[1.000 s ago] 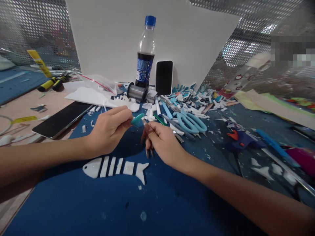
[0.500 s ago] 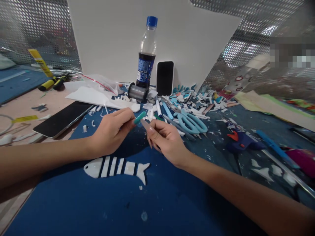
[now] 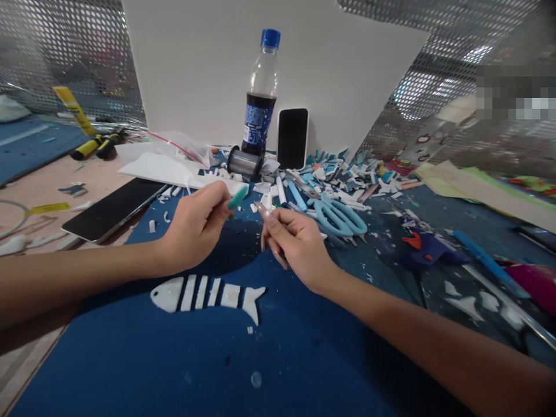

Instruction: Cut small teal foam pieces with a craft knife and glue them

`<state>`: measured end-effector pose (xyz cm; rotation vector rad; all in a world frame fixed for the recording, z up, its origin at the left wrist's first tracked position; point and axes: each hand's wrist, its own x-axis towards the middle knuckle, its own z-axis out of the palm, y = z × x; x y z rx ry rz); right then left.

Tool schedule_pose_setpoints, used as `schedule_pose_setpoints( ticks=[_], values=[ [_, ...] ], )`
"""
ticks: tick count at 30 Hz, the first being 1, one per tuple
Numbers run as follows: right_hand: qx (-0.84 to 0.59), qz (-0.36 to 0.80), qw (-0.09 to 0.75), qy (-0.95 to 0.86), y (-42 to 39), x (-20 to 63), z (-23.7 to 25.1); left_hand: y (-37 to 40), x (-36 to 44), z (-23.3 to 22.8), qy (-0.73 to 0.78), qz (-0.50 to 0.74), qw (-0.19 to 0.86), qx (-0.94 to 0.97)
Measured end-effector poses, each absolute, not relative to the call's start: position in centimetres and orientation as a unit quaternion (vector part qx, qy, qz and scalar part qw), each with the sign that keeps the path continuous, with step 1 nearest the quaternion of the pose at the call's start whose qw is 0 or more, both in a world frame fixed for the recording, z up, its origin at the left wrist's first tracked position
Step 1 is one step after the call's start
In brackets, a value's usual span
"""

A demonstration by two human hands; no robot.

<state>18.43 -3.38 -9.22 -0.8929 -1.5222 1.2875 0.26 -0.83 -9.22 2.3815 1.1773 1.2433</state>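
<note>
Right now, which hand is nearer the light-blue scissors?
Right. The right hand is close beside the light-blue scissors, on their left; the left hand, holding a teal piece, is farther left.

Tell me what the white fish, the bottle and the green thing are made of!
The white fish looks like foam or plastic sheet: solid white, smooth, faintly shiny. The bottle seems clear, glossy plastic: light glints on its see-through top. The green thing in the left hand may be foam or plastic: it looks smooth, but is too small to tell.
</note>
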Motion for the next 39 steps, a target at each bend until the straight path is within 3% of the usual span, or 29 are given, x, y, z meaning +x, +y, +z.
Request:
schedule_pose_setpoints(
  ticks=[7, 10, 14, 20, 24, 32, 39],
  values=[
    [-0.322, 0.6, 0.429, -0.593, -3.0, 18.5, -9.7, -0.6, 0.6, -9.3, 0.338, 0.394, 0.067, 0.852],
    [-0.34, 0.578, 0.411, -0.617, -3.1, 18.4, -9.5, -0.5, 0.7, -9.3, 0.335, 0.381, 0.075, 0.858],
    [-0.361, 0.536, 0.454, -0.613, -3.1, 18.3, -9.3, -0.2, 0.6, -9.3, 0.346, 0.371, 0.072, 0.859],
    [-0.409, 0.52, 0.536, -0.524, -2.6, 18.4, -9.8, 1.5, 0.7, -9.6, 0.311, 0.25, -0.146, 0.905],
    [-0.406, 0.512, 0.577, -0.49, -2.3, 18.5, -10.1, 2.4, 1.2, -9.7, 0.319, 0.165, -0.206, 0.91],
    [-0.4, 0.51, 0.584, -0.489, -2.2, 18.5, -10.4, 2.7, 2.3, -9.1, 0.318, 0.043, -0.191, 0.928],
    [-0.399, 0.492, 0.583, -0.509, -2.5, 18.4, -10.1, 3.0, 2.3, -9.1, 0.281, 0.032, -0.142, 0.949]
  ],
)
